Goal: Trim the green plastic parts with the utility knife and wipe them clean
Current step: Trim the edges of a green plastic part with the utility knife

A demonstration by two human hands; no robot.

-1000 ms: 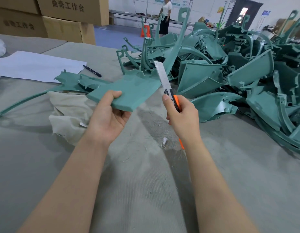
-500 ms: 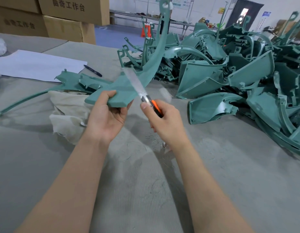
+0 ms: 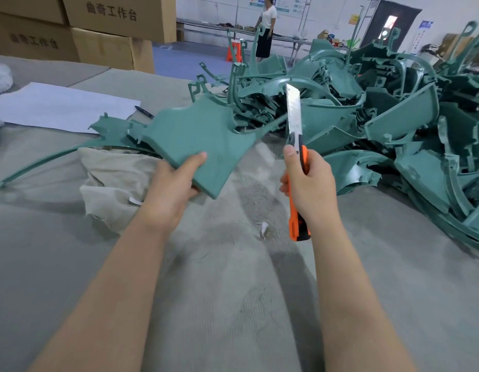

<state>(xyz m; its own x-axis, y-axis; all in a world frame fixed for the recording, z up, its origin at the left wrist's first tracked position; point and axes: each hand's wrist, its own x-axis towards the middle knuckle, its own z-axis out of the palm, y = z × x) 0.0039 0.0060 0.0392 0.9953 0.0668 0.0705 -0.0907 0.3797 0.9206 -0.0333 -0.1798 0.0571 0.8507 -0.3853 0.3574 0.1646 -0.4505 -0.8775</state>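
Green plastic part (image 3: 195,140) gripped in left hand (image 3: 171,194), utility knife (image 3: 294,122) clasped blade-up in right hand (image 3: 311,189) just beside it: probably best shaving its edge shallowly, stroking away from the gripping hand.

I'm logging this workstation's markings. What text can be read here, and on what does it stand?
"曲奇工作台": upper cardboard box.
"曲奇工作台": lower left cardboard box, fainter.
Wall posters and blue sign: too small and blurred to read.
Knife and green part: no text seen.

our left hand (image 3: 168,194): bare | our right hand (image 3: 309,189): bare | our forearms (image 3: 120,277): bare up to the frame edge | our thumbnails: short
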